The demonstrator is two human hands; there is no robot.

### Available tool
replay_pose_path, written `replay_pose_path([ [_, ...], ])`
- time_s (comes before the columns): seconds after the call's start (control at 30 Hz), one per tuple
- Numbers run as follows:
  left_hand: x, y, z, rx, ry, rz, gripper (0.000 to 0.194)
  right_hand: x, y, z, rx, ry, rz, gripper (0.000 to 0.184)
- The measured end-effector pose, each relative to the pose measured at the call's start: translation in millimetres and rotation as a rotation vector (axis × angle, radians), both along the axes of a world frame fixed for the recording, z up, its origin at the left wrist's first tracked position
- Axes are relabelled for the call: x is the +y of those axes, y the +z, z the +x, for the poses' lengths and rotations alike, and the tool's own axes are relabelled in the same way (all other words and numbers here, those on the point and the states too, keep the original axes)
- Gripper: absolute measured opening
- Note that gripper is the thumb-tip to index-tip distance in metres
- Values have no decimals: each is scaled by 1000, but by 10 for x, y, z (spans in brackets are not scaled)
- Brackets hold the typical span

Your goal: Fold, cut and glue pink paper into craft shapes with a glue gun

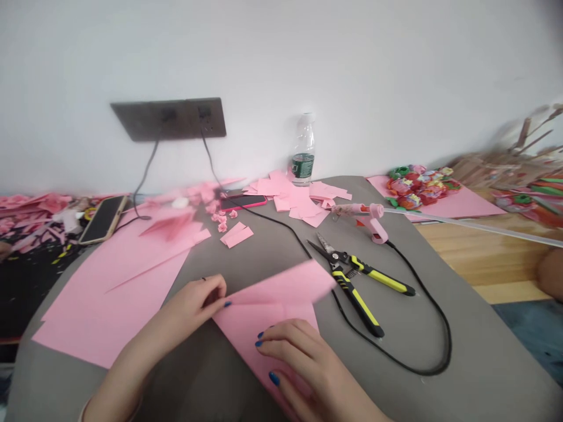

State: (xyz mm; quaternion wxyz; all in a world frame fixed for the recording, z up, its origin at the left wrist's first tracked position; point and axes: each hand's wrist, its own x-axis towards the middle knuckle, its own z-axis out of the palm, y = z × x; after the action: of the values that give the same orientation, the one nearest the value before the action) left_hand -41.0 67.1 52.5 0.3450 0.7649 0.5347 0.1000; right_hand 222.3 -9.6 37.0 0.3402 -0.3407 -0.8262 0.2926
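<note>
A sheet of pink paper [264, 316] lies on the grey mat [444, 346] in front of me, with a blurred flap lifted and folded over. My left hand [196, 305] pinches the flap's inner end between its fingers. My right hand [294, 357] rests on the lower part of the sheet, fingers curved and pressing down. To the right of the sheet lie black-and-yellow handled snips [356, 287], apart from both hands. Larger pink sheets [109, 287] lie to the left of my left hand.
A pink hot glue gun [373, 221] with a black cord [446, 346] lies beyond the snips, and a long glue stick [479, 227] reaches right. Further back are pink scraps [285, 196], a phone [243, 202], a water bottle [302, 151] and paper flowers [422, 187].
</note>
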Motion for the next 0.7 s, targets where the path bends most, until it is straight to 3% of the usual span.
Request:
replay_pose_path([
  [0.13, -63, -55, -98, -98, 183, 59, 20, 42, 4, 12, -161, 8, 40, 36],
  [0.27, -153, -150, -58, -146, 206, 18, 11, 172, -22, 70, -394, 30, 89, 50],
  [0.4, -236, -199, 3, -118, 203, 76, 7, 296, -67, 103, -515, 104, 104, 54],
  [0.47, -269, -240, 25, -84, 165, 162, 7, 325, -93, 86, -541, 117, 137, 56],
  [0.6, -315, -371, 48, -28, 81, 482, 18, 369, -108, 7, -563, 113, 232, 53],
  [0.7, -352, -441, 33, -18, 20, 633, 21, 434, -85, -42, -587, 162, 213, 53],
])
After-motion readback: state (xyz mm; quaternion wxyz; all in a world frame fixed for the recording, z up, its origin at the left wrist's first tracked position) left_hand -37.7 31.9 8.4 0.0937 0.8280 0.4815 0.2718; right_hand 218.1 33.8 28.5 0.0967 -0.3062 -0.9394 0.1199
